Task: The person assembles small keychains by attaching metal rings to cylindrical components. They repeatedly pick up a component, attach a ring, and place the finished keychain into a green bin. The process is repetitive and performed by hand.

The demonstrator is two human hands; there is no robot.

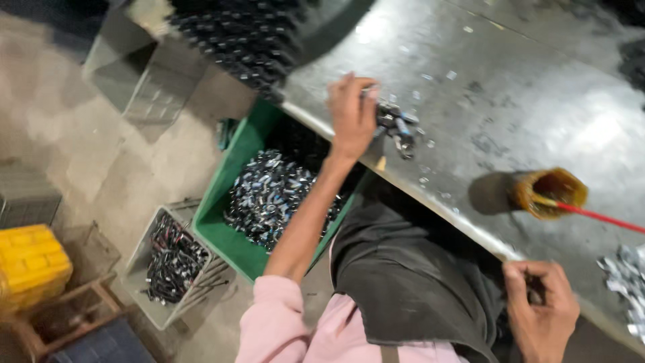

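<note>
Scratched grey metal table (510,87), glare across its top, small scraps scattered. On it near the front edge: a small brown-stained pot (549,193) with a red-handled stick (598,216) leaning out to the right. Shiny foil-like scraps (625,275) at the table's right edge.

Below the table's edge, on the concrete floor (101,161): a green crate (232,195) heaped with small dark and silvery pieces. Just beside it, a grey crate (144,259) of dark rod-like parts. Far left, a yellow crate (30,259) above a wooden frame (74,312). Top centre, a dark stack of round-ended parts (245,37), blurred. Dark cloth (403,269) hangs under the table edge.
</note>
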